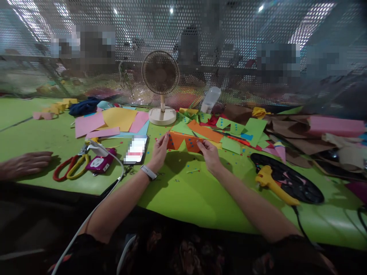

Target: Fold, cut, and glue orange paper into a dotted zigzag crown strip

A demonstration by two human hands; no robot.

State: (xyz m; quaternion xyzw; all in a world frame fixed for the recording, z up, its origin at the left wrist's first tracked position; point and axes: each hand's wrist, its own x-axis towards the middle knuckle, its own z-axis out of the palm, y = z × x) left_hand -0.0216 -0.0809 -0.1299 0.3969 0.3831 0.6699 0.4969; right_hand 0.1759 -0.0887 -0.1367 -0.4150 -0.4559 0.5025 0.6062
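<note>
Between my hands is an orange folded paper cut-out [189,143] with blue dots and a notch in its lower edge. My left hand [159,152] pinches its left end, and a pale watch band circles that wrist. At the right end, my right hand [210,156] pinches the paper between thumb and fingers. Just behind it lie an orange paper strip [206,131] and green paper pieces with blue dots [235,126]. Small coloured paper dots and a thin green scrap [193,171] are scattered on the green table [183,198] below.
Left are a phone [135,149], purple power adapter [100,162], red-and-yellow-handled scissors [71,167], a white cable and another person's hand [34,162]. Coloured sheets [119,119] and a fan [162,114] stand behind. At right, a yellow glue gun [275,185] rests on a black tray [309,191].
</note>
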